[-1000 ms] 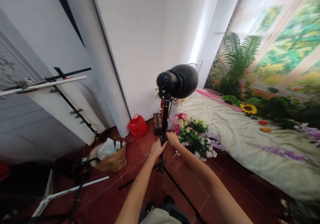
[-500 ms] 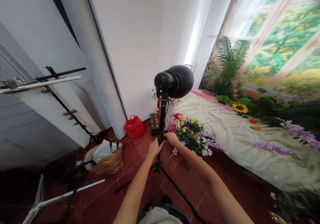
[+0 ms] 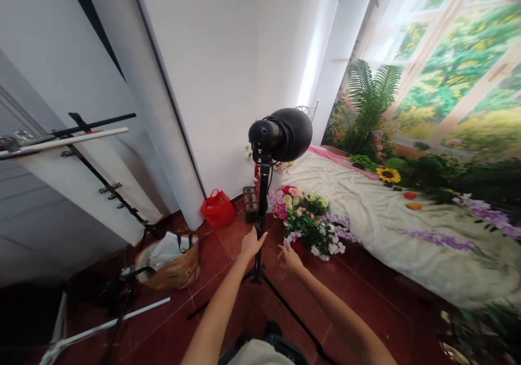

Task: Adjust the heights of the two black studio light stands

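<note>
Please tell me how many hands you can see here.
2: the left hand is on the pole of the black stand; the right hand is off it, beside the flowers.

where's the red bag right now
In the head view, the red bag sits on the tiled floor left of the black light stand, between the woven basket and the small brown chest.
</note>
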`<state>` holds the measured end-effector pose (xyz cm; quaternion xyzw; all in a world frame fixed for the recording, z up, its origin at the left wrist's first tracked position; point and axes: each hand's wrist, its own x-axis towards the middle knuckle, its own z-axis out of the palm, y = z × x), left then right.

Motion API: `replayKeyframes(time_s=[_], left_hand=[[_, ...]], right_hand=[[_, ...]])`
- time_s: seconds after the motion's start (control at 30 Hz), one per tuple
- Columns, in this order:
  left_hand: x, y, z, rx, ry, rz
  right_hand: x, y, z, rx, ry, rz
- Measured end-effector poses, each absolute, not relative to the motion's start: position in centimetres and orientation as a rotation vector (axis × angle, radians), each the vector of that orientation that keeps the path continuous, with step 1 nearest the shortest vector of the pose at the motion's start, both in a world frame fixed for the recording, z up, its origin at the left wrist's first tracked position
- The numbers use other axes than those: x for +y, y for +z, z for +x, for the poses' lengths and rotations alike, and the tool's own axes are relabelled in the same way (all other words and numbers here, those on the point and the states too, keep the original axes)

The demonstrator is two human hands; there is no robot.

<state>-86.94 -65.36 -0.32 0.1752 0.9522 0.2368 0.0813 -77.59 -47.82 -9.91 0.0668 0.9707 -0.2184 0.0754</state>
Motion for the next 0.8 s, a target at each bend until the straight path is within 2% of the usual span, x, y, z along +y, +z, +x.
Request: replayKeyframes(time_s=[0.07,0.17,0.27,0.37,0.6,0.8], left_hand=[[-65.3,-0.4,-87.0,2.850,0.721,0.536],[-65.3,-0.3,-86.8,2.844,0.746,0.521],[-65.3,-0.1,-86.7,2.811,0.769,0.491],[-65.5,0.0,-86.8,2.775,0.757,0.506],[-65.8,-0.5,-87.2,2.764,0.719,0.577],[-66.1,-0.6,-87.1,2.776,0.689,0.557]], right_hand=[[-47.4,-8.8,-78.6,2.936,-0.879,0.245],[-47.9,-5.4,-80.5,3.063,-1.257,0.065],[-49.9,-1.6,-82.1,3.126,-1.588,-0.130],[-52.8,1.1,-83.5,3.056,-1.830,-0.111],[-57.3,1.9,-85.7,2.965,-2.072,0.220],[-57.4,1.5,-86.4,3.003,-2.189,0.254]])
